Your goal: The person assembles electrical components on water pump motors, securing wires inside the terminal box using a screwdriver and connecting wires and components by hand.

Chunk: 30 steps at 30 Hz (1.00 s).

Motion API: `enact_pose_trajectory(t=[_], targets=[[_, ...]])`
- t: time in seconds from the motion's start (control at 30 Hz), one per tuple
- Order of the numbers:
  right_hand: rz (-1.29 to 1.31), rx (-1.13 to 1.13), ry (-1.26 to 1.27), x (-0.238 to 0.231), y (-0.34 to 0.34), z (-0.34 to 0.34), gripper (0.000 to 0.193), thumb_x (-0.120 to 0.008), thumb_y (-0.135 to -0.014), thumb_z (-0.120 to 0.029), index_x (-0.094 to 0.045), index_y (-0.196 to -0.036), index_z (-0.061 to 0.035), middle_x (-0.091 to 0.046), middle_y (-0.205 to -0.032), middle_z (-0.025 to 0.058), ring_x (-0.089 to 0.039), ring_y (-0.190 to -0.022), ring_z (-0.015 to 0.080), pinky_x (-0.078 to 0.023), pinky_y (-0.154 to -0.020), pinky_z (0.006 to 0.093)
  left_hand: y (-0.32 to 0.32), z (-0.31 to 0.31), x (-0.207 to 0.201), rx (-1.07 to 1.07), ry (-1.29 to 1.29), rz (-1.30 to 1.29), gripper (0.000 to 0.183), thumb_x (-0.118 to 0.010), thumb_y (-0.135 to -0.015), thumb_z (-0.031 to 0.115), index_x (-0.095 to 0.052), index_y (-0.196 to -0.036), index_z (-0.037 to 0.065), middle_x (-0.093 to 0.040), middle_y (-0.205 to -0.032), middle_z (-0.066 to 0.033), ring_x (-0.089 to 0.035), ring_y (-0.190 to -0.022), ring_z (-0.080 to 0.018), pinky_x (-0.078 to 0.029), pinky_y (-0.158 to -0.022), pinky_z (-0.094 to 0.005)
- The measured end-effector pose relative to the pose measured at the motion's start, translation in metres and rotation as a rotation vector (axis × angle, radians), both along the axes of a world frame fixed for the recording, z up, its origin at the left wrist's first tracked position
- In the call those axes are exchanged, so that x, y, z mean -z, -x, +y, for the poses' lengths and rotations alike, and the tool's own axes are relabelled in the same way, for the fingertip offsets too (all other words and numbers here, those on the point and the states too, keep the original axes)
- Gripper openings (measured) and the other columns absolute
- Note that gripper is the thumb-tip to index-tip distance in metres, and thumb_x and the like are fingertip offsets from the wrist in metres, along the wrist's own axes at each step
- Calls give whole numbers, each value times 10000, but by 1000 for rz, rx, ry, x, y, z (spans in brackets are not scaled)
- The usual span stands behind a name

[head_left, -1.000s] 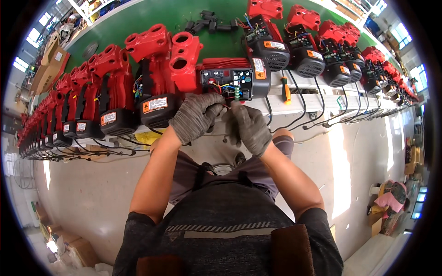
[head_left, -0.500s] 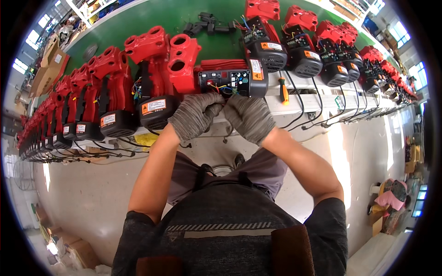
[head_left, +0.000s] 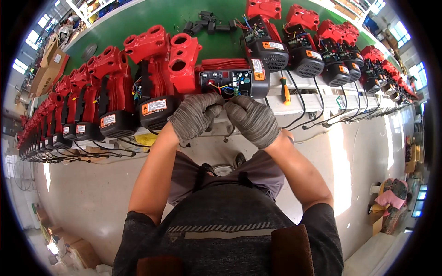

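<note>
A red water pump (head_left: 184,64) lies on its side at the bench's front edge, its black end cover (head_left: 260,83) to the right. Its open black control box faces me, showing a circuit board (head_left: 240,82) and coloured wires (head_left: 221,87). Both my hands wear grey knitted gloves. My left hand (head_left: 195,117) is closed in a pinch just below the box. Close beside it, my right hand (head_left: 252,120) is also closed, fingertips almost meeting the left's. Whatever lies between the fingers is too small and hidden to make out; the wires run down toward them.
Red pumps (head_left: 113,87) line the bench on the left, and more with exposed boards (head_left: 299,41) stand on the right. A screwdriver (head_left: 285,92) with an orange-and-green handle lies right of the pump. Small black parts (head_left: 209,23) sit behind it. Black cables (head_left: 317,103) hang off the front edge.
My right hand has turned slightly and its wrist has shifted a little right, while its fingertips stay near the left's. My left hand is almost unmoved.
</note>
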State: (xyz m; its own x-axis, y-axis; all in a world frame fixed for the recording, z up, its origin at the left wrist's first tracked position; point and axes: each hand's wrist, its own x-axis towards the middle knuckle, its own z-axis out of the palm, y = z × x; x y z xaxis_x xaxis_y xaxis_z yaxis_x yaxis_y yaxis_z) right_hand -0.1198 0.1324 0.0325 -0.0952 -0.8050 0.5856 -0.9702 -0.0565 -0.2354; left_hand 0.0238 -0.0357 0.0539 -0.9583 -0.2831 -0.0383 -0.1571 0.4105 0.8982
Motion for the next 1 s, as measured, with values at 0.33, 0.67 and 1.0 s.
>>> enact_pose_trajectory(t=[0.33, 0.67, 1.0], targets=[[-659, 0, -9, 5, -11, -6, 119, -639, -948, -115, -648, -1038, -38, -674, -841, 127, -666, -679, 245, -539, -626, 342, -5, 6, 7, -44, -43, 83, 245, -587, -982, 33, -612, -1219, -27, -637, -775, -64, -677, -626, -132, -548, -603, -280], [-1579, 135, -91, -20, -29, -12, 155, -597, -1004, -135, -603, -1075, 3, -661, -787, 70, -600, -550, 119, -446, -448, 260, 1, 14, 28, -216, 139, 273, 178, -629, -968, 32, -665, -1132, -27, -634, -882, -97, -696, -633, -155, -545, -582, -285], [-1500, 173, 7, -7, -38, -18, 167, -591, -1012, -159, -600, -1075, -5, -668, -760, 67, -574, -501, 104, -428, -428, 246, 7, 30, 45, -381, 522, 470, 180, -648, -913, 28, -681, -1090, 24, -643, -986, -160, -664, -835, -315, -547, -707, -391]])
